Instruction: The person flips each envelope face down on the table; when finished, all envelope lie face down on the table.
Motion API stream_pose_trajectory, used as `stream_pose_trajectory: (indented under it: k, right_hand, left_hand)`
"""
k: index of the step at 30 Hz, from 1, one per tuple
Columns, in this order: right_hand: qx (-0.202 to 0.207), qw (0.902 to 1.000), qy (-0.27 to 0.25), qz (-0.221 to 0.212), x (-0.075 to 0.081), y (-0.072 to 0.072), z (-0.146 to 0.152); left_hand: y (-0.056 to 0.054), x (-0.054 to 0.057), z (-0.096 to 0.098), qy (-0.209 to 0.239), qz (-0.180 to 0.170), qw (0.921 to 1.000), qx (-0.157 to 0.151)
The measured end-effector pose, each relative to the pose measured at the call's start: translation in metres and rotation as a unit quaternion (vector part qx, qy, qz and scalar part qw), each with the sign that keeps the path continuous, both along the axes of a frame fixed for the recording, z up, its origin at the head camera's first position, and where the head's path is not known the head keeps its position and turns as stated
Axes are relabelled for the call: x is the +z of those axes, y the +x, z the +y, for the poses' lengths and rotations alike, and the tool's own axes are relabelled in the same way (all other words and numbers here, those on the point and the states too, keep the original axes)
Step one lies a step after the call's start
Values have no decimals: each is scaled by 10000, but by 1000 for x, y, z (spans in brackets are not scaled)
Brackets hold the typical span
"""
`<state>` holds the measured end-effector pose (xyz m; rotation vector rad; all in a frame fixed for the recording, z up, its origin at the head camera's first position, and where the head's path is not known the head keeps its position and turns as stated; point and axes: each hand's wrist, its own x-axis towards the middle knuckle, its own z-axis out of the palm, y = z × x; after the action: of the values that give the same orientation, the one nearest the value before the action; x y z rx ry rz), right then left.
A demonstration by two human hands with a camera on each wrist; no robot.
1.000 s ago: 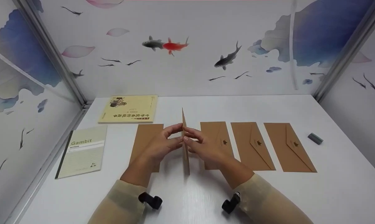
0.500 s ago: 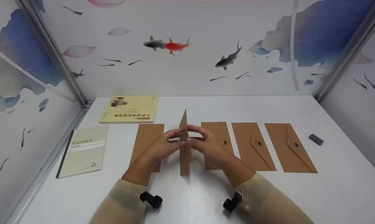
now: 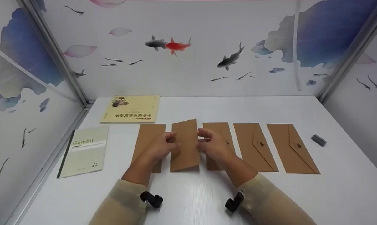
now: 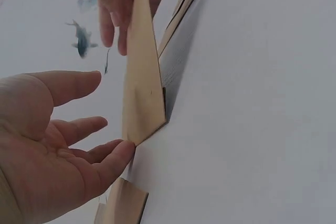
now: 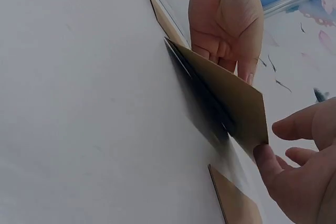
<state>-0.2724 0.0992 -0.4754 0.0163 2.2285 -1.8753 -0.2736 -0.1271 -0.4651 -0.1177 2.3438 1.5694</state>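
Observation:
A brown kraft envelope (image 3: pixel 185 145), plain side up, stands tilted at the middle of the row, its right edge raised off the table in the head view. My left hand (image 3: pixel 159 147) is at its left edge, thumb and fingers spread apart. In the left wrist view, one fingertip of the left hand (image 4: pixel 63 153) meets the lower corner of the envelope (image 4: pixel 142 77). On the other side my right hand (image 3: pixel 217 147) has its fingers at the raised edge. The right wrist view shows a finger of the right hand (image 5: pixel 299 169) supporting the envelope (image 5: pixel 231 90) from below, thumb held away.
One plain-faced envelope (image 3: pixel 149 134) lies left of the middle one; several flap-side-up envelopes (image 3: pixel 254 150) lie to the right. A yellow book (image 3: pixel 130 109) and a Gambit notebook (image 3: pixel 83 153) are at left. A small grey block (image 3: pixel 318 140) lies far right on the white table (image 3: pixel 188 200).
The envelope was upright and edge-on between both pinching hands. It has turned to show its plain face and leans down to the left, and the fingers have loosened and moved apart.

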Motion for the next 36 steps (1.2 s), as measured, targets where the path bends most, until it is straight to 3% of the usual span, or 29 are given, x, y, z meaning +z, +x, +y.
stream_pose_trajectory:
  k: [6, 20, 27, 36]
  right_hand:
    - [262, 9986, 62, -445, -4, 1, -1]
    - [577, 9972, 65, -477, 0, -2, 2]
    - [421, 9984, -364, -78, 19, -10, 30]
    - [419, 9982, 277, 323, 23, -10, 86]
  left_hand:
    - [-1, 0, -5, -204, 39, 9998, 0]
    - [4, 9, -2, -511, 188, 9985, 90]
    - [6, 9, 25, -14, 482, 9988, -93]
    - [6, 12, 69, 316, 378, 9986, -178]
